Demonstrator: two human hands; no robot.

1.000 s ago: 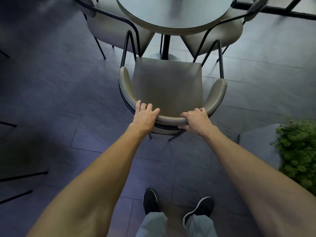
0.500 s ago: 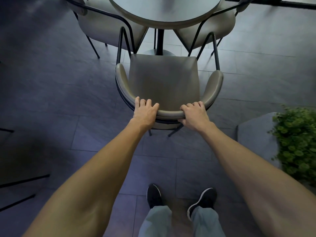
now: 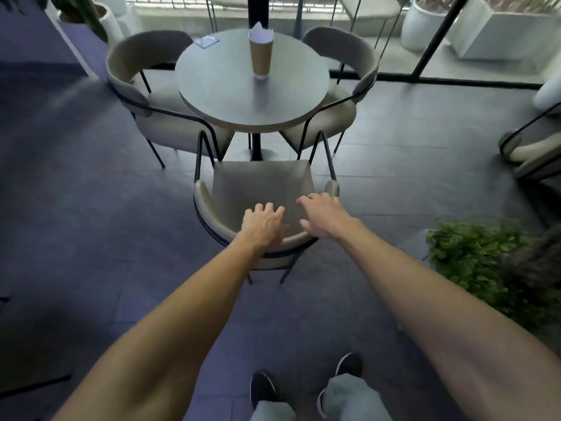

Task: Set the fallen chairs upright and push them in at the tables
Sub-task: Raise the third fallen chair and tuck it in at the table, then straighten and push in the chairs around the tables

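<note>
A beige armchair (image 3: pixel 261 189) with a black wire frame stands upright in front of me, its seat facing the round grey table (image 3: pixel 218 95). The seat's front edge stops short of the tabletop. My left hand (image 3: pixel 263 223) hovers over the curved backrest with fingers spread, gripping nothing. My right hand (image 3: pixel 322 216) is lifted off the backrest too, fingers apart. Two matching chairs, one on the left (image 3: pixel 142 86) and one on the right (image 3: pixel 343 56), stand upright and tucked at the table's far sides.
A brown paper cup (image 3: pixel 260 56) with a napkin stands on the table beside a small clear card. A green potted plant (image 3: pixel 479 268) sits close at my right. Another chair (image 3: pixel 531 153) shows at the right edge. Black window frames and white planters line the back.
Both hands were shut on the backrest; they have let go and opened above it. The view has tilted up, showing the whole table.
</note>
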